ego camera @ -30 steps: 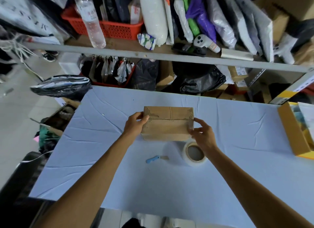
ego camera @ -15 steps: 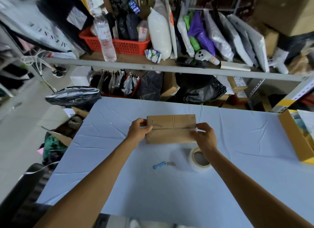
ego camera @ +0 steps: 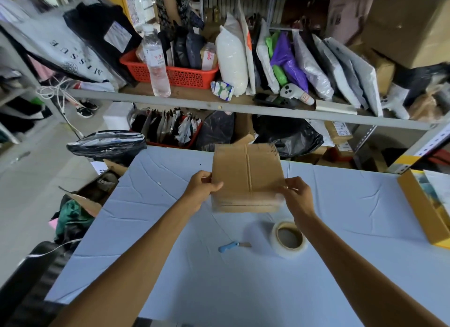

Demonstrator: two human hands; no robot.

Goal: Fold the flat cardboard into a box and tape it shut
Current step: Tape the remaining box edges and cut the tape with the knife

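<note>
Since the earlier frame the box (ego camera: pixel 246 178) has turned and come up: before, it lay low with a narrow face on top, and now a broad face with a seam down its middle points at the camera. It is held over the far middle of the tabletop (ego camera: pixel 170 266), and its top reaches past the far edge in this view. I cannot tell whether its lower edge touches the cloth.

The left hand (ego camera: pixel 204 189) grips the left side of the box, with the thumb on the front face and the fingers curled behind. The right hand (ego camera: pixel 298 195) pinches the right side near the lower corner. The tape (ego camera: pixel 288 239) lies near the middle of the tabletop, close to the right forearm, and a blue cutter (ego camera: pixel 231 246) lies just beside it on the left.

I judge that the step is to turn the box so that the next seam can be taped. To do it well, both grips should stay firm on the sides, so the flaps do not spring open. The box should come down with the seam up, near the tape. Then one hand can press the flaps flat while the other takes the roll.
</note>
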